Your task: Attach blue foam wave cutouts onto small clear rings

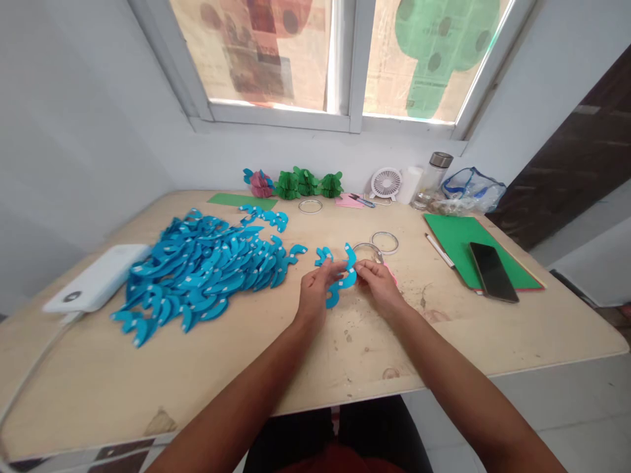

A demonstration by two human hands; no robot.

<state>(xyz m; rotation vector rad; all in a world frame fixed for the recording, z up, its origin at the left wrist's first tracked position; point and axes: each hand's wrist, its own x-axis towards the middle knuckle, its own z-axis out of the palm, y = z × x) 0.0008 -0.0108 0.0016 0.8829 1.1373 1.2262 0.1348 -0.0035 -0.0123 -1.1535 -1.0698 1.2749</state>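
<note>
Between my hands, just above the table, is a wavy blue paper cutout (349, 279) with small white squares on it. My left hand (315, 289) grips its left side between thumb and fingers. At its right edge, my right hand (378, 284) has its thumb and fingers pinched together; I cannot make out exactly what part lies between them. Another small blue paper piece (321, 256) lies just beyond my left fingers. To the left spreads a big heap of similar blue paper pieces (211, 263), many with white squares. Pink-handled scissors (391, 272) lie partly hidden behind my right hand.
Two tape rolls (384, 243) (310, 207) lie beyond my hands. A white power bank (96, 279) with a cable sits at left. On the right are a marker (440, 251), green sheets (468, 246) and a phone (493, 270). A small fan (386, 183) and green paper figures (305, 182) stand along the wall.
</note>
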